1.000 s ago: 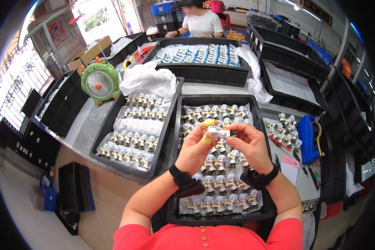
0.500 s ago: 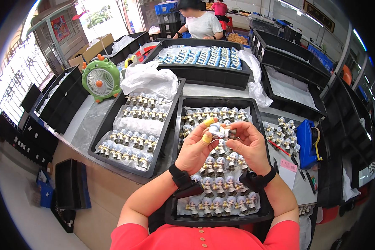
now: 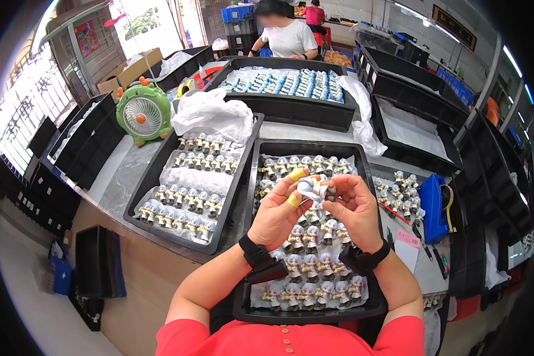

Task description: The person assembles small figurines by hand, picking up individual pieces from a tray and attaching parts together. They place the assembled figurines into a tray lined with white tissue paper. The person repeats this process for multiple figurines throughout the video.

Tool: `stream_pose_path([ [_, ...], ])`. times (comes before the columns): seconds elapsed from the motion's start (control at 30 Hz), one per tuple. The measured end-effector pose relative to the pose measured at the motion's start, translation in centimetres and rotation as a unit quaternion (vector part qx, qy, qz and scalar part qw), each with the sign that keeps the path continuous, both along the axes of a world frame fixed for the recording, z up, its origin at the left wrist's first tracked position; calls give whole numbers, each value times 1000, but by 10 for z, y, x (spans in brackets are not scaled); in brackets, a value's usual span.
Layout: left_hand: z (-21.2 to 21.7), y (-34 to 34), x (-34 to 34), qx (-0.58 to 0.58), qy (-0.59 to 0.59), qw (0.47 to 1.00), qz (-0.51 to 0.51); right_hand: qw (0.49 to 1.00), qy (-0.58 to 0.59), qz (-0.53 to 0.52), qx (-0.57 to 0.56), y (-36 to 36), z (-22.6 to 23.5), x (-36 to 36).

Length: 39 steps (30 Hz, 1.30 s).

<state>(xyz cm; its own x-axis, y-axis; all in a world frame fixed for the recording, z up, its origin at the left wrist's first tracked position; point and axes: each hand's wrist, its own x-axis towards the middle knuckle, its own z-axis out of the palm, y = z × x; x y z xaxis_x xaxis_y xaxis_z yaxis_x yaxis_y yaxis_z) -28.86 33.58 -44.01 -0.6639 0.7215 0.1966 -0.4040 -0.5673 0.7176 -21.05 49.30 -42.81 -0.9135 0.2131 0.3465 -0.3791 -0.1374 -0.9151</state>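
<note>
Between my two hands is a small figurine [image 3: 310,188] with pale lilac hair, a white outfit and dark feet, held sideways above a black tray [image 3: 371,237]. My left hand [image 3: 277,215] pinches its head end; yellow tape wraps the thumb and a fingertip. Fingers of my right hand [image 3: 357,212] close on the dark foot end. Below, rows of matching figurines [image 3: 310,266] stand on white lining in the tray. My hands hide the tray's middle rows in part.
Left is another black tray [image 3: 215,240] of figurines, with crumpled white plastic [image 3: 210,115] and a green fan [image 3: 143,113] beyond. Blue-and-white pieces fill a far tray [image 3: 291,107]. At right are loose figurines [image 3: 400,193], a blue tape dispenser [image 3: 436,207] and pens. A person [image 3: 288,38] works opposite.
The figurine has turned slightly between my fingers, showing more of its side and dark feet. My hands stay in nearly the same place. The person opposite has shifted an arm.
</note>
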Motion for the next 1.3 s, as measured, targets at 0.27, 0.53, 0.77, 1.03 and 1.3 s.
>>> stream_pose_path([
  [0.27,-5,0,-2,1,0,1000,23,1000,24,-1,16,-1,0,0],
  [0.53,-8,1,-1,3,11,999,33,997,44,-25,52,2,-5,0],
  [0.77,-3,0,-1,13,4,999,33,994,73,-36,74,0,-8,-1],
  [1.03,0,-1,-1,24,21,999,22,996,73,-16,46,0,-7,0],
  [1.3,11,-7,5,-87,149,984,38,954,-84,124,-260,-2,-3,-2],
])
